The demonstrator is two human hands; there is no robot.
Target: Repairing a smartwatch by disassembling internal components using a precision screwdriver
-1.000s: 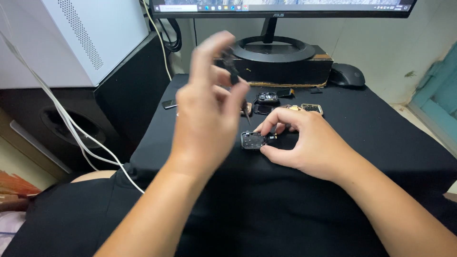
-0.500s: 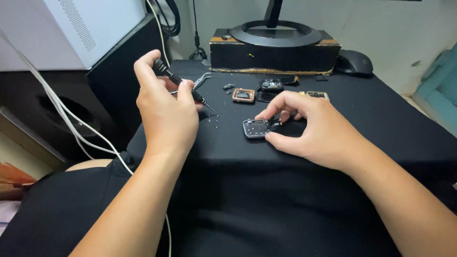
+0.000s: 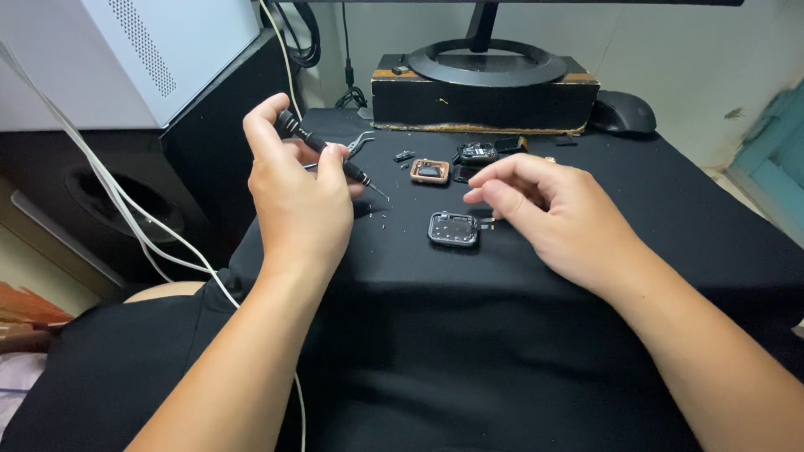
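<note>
watch case [image 3: 453,228] now free; right hand [image 3: 553,219] has lifted off.

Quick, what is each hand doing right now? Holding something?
Left hand: closed around a thin black screwdriver.
Right hand: open, holding nothing, fingers loosely curled beside the small square dark watch case.

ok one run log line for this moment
left hand: holds screwdriver | right hand: open, beside watch case | surface: black cloth
</note>
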